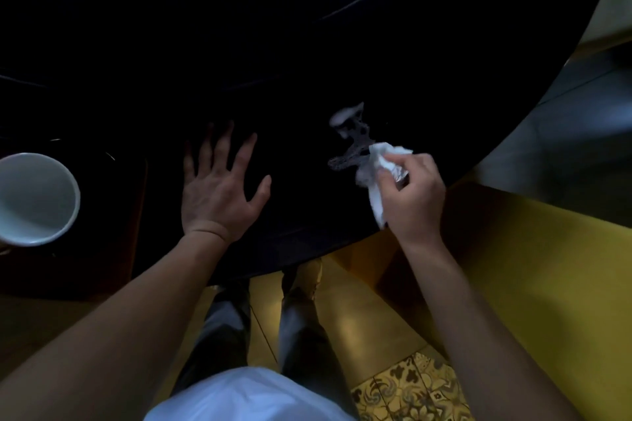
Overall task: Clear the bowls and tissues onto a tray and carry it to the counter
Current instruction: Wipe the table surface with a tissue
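Right hand (412,196): tissue (376,178) pinched | left hand (219,181): flat on surface (307,44), nothing held | advice: wet patch (349,133) to be blotted first.

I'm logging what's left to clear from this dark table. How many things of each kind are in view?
White bowls: 1, the bowl at the left edge.
Tissues: 1, the tissue gripped by the right hand.
Pale smears: 1, the smear on the table.
Total: 3

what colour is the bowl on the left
White, with a plain inside; the bowl shows clearly in the head view, at the left edge of the dark table.
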`<action>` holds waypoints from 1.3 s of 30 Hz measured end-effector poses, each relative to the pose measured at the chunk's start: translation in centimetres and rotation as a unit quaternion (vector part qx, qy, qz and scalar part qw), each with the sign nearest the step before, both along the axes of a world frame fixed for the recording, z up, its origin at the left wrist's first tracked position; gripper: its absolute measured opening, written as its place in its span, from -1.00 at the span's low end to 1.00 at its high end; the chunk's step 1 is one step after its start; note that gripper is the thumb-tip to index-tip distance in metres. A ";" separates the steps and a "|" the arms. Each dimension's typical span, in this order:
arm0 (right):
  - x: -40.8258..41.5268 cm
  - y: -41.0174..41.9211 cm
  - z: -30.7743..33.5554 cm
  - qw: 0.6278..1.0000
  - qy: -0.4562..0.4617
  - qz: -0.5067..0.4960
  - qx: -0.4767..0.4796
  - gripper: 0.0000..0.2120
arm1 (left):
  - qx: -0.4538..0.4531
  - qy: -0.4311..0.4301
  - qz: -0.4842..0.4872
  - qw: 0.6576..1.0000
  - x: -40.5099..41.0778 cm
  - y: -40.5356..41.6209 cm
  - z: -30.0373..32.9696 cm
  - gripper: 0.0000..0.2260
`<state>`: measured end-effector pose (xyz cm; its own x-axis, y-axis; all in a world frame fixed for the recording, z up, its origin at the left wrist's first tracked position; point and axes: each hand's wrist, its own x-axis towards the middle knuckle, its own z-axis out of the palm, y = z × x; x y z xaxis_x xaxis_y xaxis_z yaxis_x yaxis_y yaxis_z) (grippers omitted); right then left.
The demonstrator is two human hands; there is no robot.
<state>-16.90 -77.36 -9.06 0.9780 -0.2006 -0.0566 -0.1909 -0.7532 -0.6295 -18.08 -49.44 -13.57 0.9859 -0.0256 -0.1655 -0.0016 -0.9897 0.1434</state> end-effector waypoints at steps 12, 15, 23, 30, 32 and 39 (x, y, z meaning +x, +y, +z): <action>9.1 2.6 -1.8 0.989 -0.055 0.104 -0.090 -0.77 | -0.003 -0.005 -0.003 1.000 0.0 0.2 -0.2 -0.32; 4.1 2.6 -1.9 0.988 -0.052 0.111 -0.093 -0.80 | -0.010 -0.002 -0.005 1.000 0.1 0.2 -0.1 -0.32; 0.4 2.6 0.4 0.990 -0.005 0.127 -0.052 -0.83 | -0.015 -0.003 -0.003 1.000 0.0 0.2 0.0 -0.32; 7.8 -0.8 2.2 0.993 -0.053 0.049 -0.089 -0.84 | -0.020 -0.007 -0.002 1.000 0.0 0.1 -0.1 -0.34; 7.2 -1.3 0.7 0.993 -0.010 0.047 -0.107 -0.85 | -0.018 -0.010 0.000 1.000 0.0 0.1 0.0 -0.34; -2.7 2.1 -0.8 0.996 0.030 0.021 -0.085 -0.87 | -0.022 -0.007 -0.001 1.000 0.1 0.2 -0.1 -0.33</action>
<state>-19.59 -75.29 -9.84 0.9818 -0.1706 -0.0839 -0.1898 -0.8558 -0.4813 -18.03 -49.26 -13.65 0.9880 -0.0348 -0.1502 -0.0062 -0.9824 0.1865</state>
